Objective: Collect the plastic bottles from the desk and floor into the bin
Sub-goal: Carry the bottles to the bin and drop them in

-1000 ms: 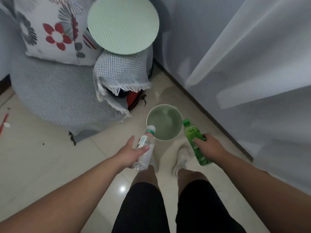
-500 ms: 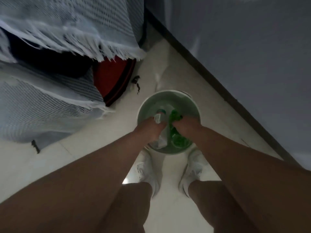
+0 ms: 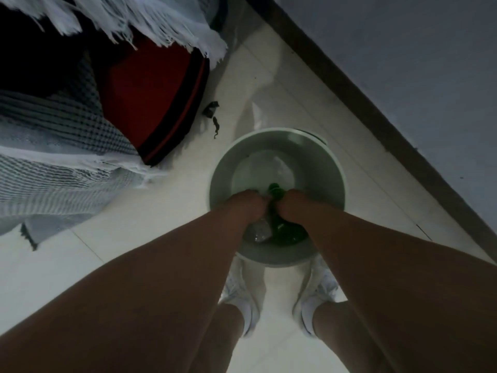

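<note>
A round pale-green bin (image 3: 223, 168) stands on the tiled floor just in front of my feet. Both my hands are down inside it, side by side. My left hand (image 3: 246, 205) grips a clear plastic bottle (image 3: 259, 231), whose body shows below my wrist. My right hand (image 3: 293, 205) grips a green plastic bottle (image 3: 285, 232); its green cap pokes up between my hands and its body lies against the bin's near wall. My fingers are mostly hidden behind the backs of my hands.
A dark skirting board (image 3: 376, 109) and grey wall run diagonally on the right. At left a fringed grey throw (image 3: 67, 168) hangs over a red and black seat base (image 3: 161, 84). Small dark scraps (image 3: 212, 114) lie on the floor near the bin.
I have bent lower over the bin, so it fills more of the view. Both hands, first holding the bottles above the rim, have gone down inside it with them.
</note>
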`<state>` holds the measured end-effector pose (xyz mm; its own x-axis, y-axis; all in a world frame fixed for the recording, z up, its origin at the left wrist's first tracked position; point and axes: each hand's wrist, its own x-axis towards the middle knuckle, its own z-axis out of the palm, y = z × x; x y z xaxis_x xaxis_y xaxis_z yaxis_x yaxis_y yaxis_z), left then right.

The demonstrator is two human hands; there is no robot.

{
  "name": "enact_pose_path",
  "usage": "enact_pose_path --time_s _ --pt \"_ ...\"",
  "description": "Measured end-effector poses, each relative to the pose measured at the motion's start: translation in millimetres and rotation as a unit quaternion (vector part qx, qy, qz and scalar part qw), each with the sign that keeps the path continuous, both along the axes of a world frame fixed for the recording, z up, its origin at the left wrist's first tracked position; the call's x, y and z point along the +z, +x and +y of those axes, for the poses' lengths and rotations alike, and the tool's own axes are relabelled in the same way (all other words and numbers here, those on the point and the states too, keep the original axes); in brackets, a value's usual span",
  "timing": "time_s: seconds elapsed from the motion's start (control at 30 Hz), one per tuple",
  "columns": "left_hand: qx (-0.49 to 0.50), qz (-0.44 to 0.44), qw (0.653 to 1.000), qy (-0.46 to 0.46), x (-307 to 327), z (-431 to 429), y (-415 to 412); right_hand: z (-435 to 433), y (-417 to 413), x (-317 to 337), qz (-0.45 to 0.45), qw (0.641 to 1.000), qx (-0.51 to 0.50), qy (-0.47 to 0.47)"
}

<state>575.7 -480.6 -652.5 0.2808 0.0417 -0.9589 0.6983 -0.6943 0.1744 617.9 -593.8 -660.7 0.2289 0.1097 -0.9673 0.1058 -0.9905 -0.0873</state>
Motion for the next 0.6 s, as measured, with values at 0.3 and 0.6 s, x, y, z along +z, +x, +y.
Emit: enact_pose_path --time_s 0.3,0.6 --pt "0.009 -0.082 0.995 0.061 123 3 -15 -20 6 130 -0.09 0.994 -0.051 0.032" --pt "0.087 -0.127 0.988 -0.011 419 53 -74 -111 -32 434 -0.114 0.961 -0.234 0.09"
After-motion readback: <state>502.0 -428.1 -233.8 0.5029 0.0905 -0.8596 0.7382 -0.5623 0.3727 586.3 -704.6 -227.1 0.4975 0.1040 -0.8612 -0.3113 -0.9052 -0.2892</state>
